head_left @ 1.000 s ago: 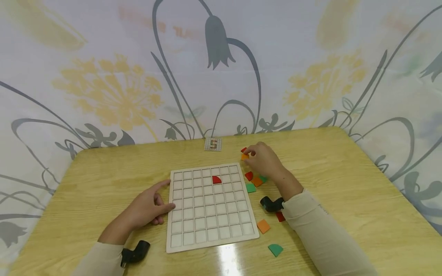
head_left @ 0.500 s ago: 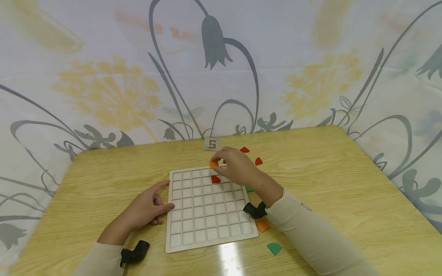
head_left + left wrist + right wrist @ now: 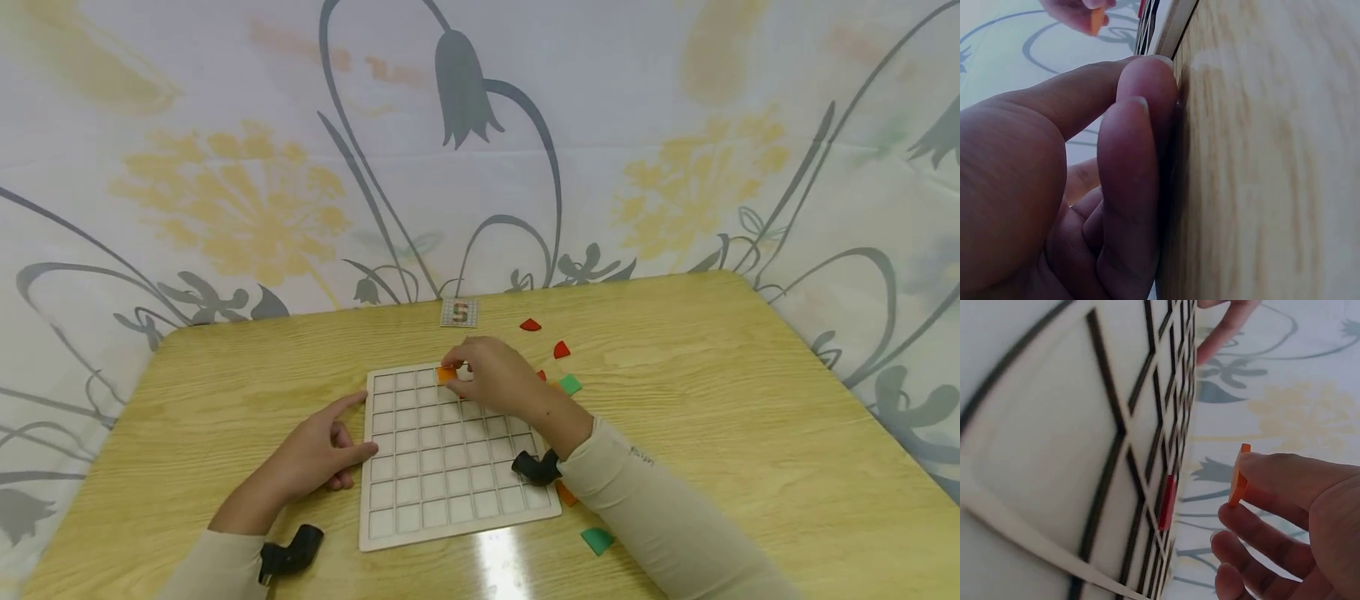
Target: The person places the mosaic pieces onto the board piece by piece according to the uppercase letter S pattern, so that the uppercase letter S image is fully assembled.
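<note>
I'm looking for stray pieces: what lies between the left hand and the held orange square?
Between the left hand and orange square, the head view shows only the grid board, bare there.

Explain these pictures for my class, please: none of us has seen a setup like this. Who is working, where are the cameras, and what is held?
There is no robot here: a person works bare-handed. The wide picture comes from a camera worn on the head, looking forward and down. The two close ones come from a camera on each wrist.

On the wooden table lies a pale board marked into squares, with a red piece on it. To its right lie loose red pieces and green pieces; beyond its far edge is a small card showing a pattern on a grid.

The left hand touches the board's left edge. The right hand has an orange piece in its grip, above the board; the right-wrist picture shows them apart.
</note>
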A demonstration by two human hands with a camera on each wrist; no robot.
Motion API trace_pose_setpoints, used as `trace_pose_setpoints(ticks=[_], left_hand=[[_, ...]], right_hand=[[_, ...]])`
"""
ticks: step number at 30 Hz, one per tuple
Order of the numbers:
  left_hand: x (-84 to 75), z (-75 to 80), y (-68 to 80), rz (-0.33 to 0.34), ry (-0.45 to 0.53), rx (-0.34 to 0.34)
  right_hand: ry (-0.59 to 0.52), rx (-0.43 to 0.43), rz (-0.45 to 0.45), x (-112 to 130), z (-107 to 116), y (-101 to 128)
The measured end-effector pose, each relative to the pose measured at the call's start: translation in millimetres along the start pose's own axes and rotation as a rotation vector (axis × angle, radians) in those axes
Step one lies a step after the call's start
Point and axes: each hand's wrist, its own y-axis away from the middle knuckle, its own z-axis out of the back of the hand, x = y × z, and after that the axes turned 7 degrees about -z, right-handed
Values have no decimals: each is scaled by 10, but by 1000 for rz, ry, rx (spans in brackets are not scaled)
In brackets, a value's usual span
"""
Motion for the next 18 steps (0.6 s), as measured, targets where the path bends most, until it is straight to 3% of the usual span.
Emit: trace_pose_setpoints(ticks=[8, 18], left_hand=[[-4, 5, 7, -12, -3, 4], [1, 8, 6, -11, -15, -4]], right_hand=[[4, 40, -38, -47, -58, 1], [32, 69, -24, -46, -133, -2]])
